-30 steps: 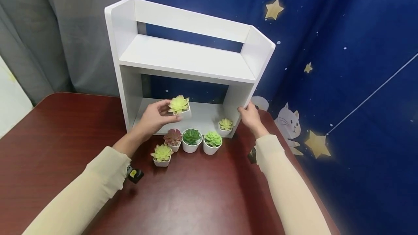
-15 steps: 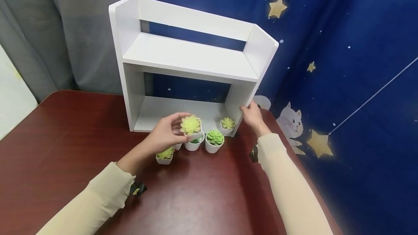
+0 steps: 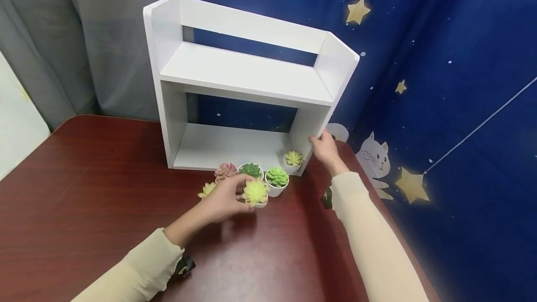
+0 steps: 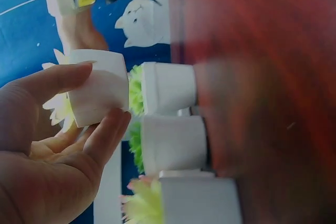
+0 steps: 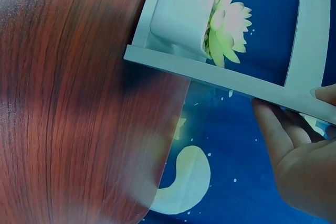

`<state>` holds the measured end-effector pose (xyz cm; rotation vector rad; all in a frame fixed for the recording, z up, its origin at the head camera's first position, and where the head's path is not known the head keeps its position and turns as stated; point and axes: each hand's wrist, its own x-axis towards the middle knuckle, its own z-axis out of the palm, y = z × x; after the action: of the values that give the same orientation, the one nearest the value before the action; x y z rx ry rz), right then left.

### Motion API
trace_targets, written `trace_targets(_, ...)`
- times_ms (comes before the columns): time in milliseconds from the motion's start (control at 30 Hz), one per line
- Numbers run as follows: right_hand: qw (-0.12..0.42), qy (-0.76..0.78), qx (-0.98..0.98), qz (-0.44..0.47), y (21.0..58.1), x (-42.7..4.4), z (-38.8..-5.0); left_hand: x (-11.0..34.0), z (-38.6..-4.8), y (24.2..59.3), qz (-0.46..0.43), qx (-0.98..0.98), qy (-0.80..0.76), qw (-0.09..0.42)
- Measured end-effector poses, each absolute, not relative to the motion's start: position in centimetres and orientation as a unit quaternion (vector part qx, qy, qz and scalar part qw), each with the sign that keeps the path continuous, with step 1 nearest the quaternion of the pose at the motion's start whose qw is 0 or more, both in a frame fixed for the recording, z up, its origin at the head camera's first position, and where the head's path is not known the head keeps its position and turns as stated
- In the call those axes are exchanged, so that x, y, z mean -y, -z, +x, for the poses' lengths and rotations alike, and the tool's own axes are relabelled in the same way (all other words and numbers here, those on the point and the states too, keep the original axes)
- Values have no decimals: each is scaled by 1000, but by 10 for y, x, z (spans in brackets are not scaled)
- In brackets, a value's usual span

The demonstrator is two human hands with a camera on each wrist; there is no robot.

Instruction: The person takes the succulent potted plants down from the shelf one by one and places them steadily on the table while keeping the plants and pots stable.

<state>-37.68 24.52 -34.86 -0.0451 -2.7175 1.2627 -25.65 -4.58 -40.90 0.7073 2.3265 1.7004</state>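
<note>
My left hand (image 3: 224, 199) pinches a small potted succulent (image 3: 255, 192), yellow-green in a white square pot, between thumb and fingers. In the left wrist view its pot (image 4: 100, 87) is off the table. Just behind it stand a bright green succulent (image 3: 277, 177), a dark green one (image 3: 250, 170) and a reddish one (image 3: 225, 171), all on the table. Another yellow-green succulent (image 3: 206, 190) is partly hidden by the left hand. With thumb and fingers, my right hand (image 3: 326, 149) grips the right side panel of a white two-tier shelf (image 3: 243, 71).
Inside the shelf's lower level, at its right end, sits one yellow-green succulent (image 3: 293, 158). The dark red wooden table (image 3: 105, 190) ends at the right near a blue curtain (image 3: 461, 106) with stars and a cat. A grey curtain (image 3: 134, 50) hangs behind at left.
The left hand has carried its succulent from in front of the shelf's lower opening down and rightward, towards the person. The right hand has kept its hold on the shelf's side.
</note>
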Motion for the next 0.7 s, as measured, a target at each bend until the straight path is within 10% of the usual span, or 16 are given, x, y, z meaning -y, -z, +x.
trace_targets(700, 67, -411, 909, -25, 352, -247, -376, 25, -252, 439, 191, -884, -421, 64)
